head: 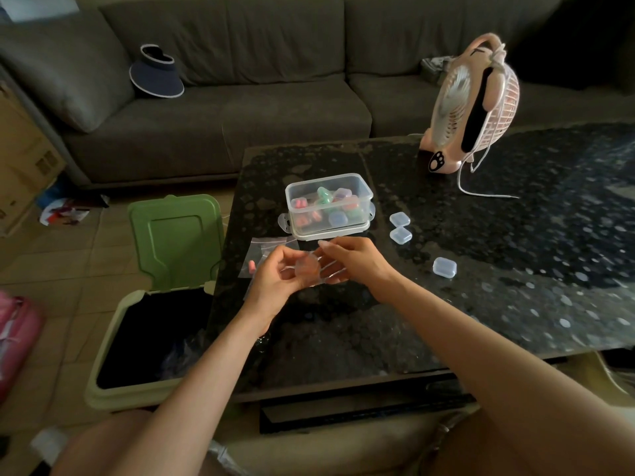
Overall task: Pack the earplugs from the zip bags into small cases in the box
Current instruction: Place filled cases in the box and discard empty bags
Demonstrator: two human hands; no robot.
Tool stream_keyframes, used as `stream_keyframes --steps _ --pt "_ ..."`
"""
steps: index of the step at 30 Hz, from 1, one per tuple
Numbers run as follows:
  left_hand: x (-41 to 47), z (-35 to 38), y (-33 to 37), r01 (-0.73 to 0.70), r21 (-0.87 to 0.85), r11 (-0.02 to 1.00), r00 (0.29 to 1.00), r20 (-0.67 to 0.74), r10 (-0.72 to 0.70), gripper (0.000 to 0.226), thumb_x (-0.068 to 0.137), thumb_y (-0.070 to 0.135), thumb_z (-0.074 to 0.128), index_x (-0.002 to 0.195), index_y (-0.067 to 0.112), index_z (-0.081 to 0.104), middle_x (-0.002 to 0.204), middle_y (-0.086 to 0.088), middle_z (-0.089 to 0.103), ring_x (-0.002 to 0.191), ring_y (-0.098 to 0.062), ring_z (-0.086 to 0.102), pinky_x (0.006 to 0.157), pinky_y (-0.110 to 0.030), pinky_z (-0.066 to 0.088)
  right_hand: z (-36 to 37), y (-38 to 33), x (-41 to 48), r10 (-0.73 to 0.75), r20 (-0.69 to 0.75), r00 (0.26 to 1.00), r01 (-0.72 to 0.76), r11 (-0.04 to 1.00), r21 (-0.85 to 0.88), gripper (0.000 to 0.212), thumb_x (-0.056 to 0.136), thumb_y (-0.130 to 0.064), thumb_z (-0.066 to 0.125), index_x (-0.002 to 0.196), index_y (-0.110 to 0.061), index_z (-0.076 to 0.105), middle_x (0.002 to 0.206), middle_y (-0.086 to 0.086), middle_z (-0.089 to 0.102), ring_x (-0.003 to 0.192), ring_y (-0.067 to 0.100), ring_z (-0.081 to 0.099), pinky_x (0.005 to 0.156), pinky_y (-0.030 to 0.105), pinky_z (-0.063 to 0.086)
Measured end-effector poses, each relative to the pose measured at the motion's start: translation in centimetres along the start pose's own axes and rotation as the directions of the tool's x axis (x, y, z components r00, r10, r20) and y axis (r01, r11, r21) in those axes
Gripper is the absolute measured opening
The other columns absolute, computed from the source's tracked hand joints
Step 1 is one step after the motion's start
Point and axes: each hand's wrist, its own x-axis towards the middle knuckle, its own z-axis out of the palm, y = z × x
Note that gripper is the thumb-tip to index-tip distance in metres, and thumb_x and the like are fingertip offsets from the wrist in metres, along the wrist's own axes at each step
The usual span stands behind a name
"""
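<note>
The dark speckled desk carries a clear box with coloured cases and earplugs inside, just beyond the hands. The left hand and right hand are close together above the desk, fingers curled, both pinching one open clear case. Zip bags lie under the left hand. Three spare cases sit to the right. A pink earplug shows in one bag.
</note>
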Motion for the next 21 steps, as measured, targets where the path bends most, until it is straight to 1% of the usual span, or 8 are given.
stream_keyframes --steps 2,5,8,10,12,16,20,21 --pt "-0.03 0.08 0.01 -0.011 0.010 1.000 1.000 -0.017 0.011 0.040 0.056 0.042 0.079 0.089 0.033 0.058 0.094 0.011 0.071 0.098 -0.009 0.066 0.106 -0.057 0.034 -0.05 -0.13 -0.10 0.033 0.019 0.999 -0.034 0.999 0.015 0.030 0.096 -0.033 0.052 0.098 -0.007 0.068 0.081 0.008 0.071 0.068 0.016 0.069 0.061 0.025 0.055" --pt "0.01 0.10 0.00 -0.025 0.036 0.999 0.999 -0.034 0.026 0.047 0.049 0.053 0.084 0.085 0.041 0.056 0.092 0.018 0.070 0.097 -0.007 0.066 0.108 -0.059 0.028 -0.02 -0.19 -0.19 0.075 0.046 0.996 -0.076 0.997 0.033 0.033 0.094 -0.034 0.056 0.104 -0.005 0.066 0.084 0.009 0.070 0.067 0.015 0.070 0.058 0.023 0.055" --pt "0.15 0.07 -0.05 -0.039 0.067 0.997 0.997 -0.059 0.043 0.046 0.052 0.058 0.079 0.090 0.045 0.057 0.095 0.022 0.068 0.099 -0.006 0.064 0.109 -0.059 0.026 -0.09 -0.21 -0.21 0.083 0.100 0.992 -0.088 0.995 0.048 0.018 0.093 -0.019 0.058 0.105 -0.007 0.064 0.090 0.012 0.069 0.071 0.018 0.070 0.060 0.026 0.056" --pt "0.06 0.13 0.19 -0.049 0.073 0.996 0.996 -0.065 0.054 0.043 0.059 0.054 0.080 0.095 0.045 0.059 0.098 0.021 0.068 0.100 -0.005 0.063 0.108 -0.055 0.031 -0.16 -0.27 -0.29 0.057 0.140 0.988 -0.063 0.997 0.042 0.014 0.092 -0.008 0.057 0.105 -0.009 0.063 0.092 0.014 0.068 0.072 0.019 0.069 0.061 0.027 0.057" --pt "0.03 0.09 0.12 -0.059 0.070 0.996 0.996 -0.056 0.063 0.042 0.060 0.050 0.080 0.097 0.040 0.062 0.099 0.018 0.069 0.099 -0.003 0.063 0.106 -0.053 0.036 -0.12 -0.23 -0.37 0.018 0.146 0.989 -0.022 0.999 0.030 0.013 0.090 -0.005 0.058 0.103 -0.008 0.062 0.093 0.015 0.068 0.073 0.020 0.069 0.062 0.027 0.057" --pt "-0.18 0.06 0.41 -0.045 0.072 0.996 0.998 -0.043 0.048 0.049 0.057 0.060 0.077 0.097 0.043 0.056 0.100 0.020 0.068 0.100 -0.003 0.063 0.108 -0.055 0.031 0.08 -0.10 -0.38 -0.066 0.105 0.992 0.065 0.998 0.014 0.011 0.086 -0.002 0.064 0.096 -0.008 0.063 0.086 0.012 0.068 0.071 0.021 0.069 0.066 0.030 0.059" --pt "-0.39 0.10 0.87 -0.023 -0.003 1.000 0.999 -0.046 0.023 0.055 0.059 0.050 0.076 0.103 0.030 0.051 0.107 0.003 0.069 0.103 -0.011 0.064 0.102 -0.050 0.043 0.06 0.03 -0.34 -0.094 0.103 0.990 0.097 0.995 -0.029 0.015 0.085 -0.004 0.065 0.100 -0.004 0.065 0.089 0.015 0.069 0.073 0.024 0.070 0.066 0.030 0.059" --pt "-0.42 0.09 0.91 -0.024 -0.005 1.000 0.999 -0.040 0.024 0.054 0.059 0.049 0.077 0.103 0.030 0.051 0.107 0.002 0.069 0.103 -0.012 0.065 0.102 -0.049 0.043 0.05 0.06 -0.32 -0.092 0.103 0.990 0.096 0.995 -0.029 0.016 0.086 -0.005 0.065 0.101 -0.003 0.065 0.089 0.015 0.069 0.074 0.024 0.070 0.067 0.030 0.059"
